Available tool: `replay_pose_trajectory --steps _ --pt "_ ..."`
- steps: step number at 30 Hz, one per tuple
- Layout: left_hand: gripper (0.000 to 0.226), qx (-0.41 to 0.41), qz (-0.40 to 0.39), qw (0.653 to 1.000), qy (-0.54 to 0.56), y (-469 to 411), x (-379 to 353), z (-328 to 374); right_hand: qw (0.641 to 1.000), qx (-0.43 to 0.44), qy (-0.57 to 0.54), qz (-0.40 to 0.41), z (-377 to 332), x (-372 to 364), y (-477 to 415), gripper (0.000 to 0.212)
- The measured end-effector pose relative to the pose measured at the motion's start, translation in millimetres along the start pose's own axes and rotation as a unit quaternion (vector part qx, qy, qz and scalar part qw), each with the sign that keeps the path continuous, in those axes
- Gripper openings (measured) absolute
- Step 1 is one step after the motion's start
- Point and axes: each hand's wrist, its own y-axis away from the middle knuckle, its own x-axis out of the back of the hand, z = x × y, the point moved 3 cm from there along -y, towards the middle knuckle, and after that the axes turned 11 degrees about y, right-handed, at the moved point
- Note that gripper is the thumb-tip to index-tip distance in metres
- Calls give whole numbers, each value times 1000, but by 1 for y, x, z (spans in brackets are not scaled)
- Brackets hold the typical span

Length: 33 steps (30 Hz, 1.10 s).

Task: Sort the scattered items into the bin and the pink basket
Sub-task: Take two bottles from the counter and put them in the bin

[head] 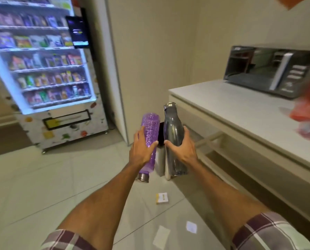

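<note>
Purple bottle (150,127) cap-down, left hand (142,150) curled round it; grey metal bottle (173,123) neck-up, right hand (184,148) curled round it. Both arms outstretched before bin (160,159). Count: two bottles, one bin.

A lit vending machine (42,60) stood at the left, its shelves stacked with blurred snack packets. A dark screen (77,31) was fixed to its right edge, and a black-framed delivery flap (66,120) sat low on its front. It stood on a pale tiled floor (33,186), beside a plain cream wall (159,51). To the right ran a white table (231,103) with an open shelf (250,165) beneath its top. A mirror-fronted microwave (269,71) sat at the table's far end, against the wall.
</note>
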Motion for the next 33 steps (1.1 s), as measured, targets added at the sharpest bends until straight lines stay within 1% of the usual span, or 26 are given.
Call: replay_pose_trajectory --steps 5,8,13,18,24,27,33 --pt "87 53 25 998 -9 0 84 -82 998 4 -1 -57 -52 -108 9 101" --pt "87 84 47 995 -9 0 126 -122 995 21 0 -93 -78 -162 13 99" --pt "88 135 90 987 -12 -7 177 -178 988 31 21 -152 -112 -235 5 98" --pt "89 172 106 979 -15 -28 217 -231 978 43 28 -202 -141 -303 -13 97" --pt "88 186 132 974 -10 -94 254 -282 970 51 53 -230 -174 -378 -67 99" --pt "89 199 140 970 -1 -134 266 -301 967 33 67 -242 -188 -413 -96 103" --pt "89 217 128 968 -2 -200 287 -346 965 20 71 -254 -212 -475 -153 100"
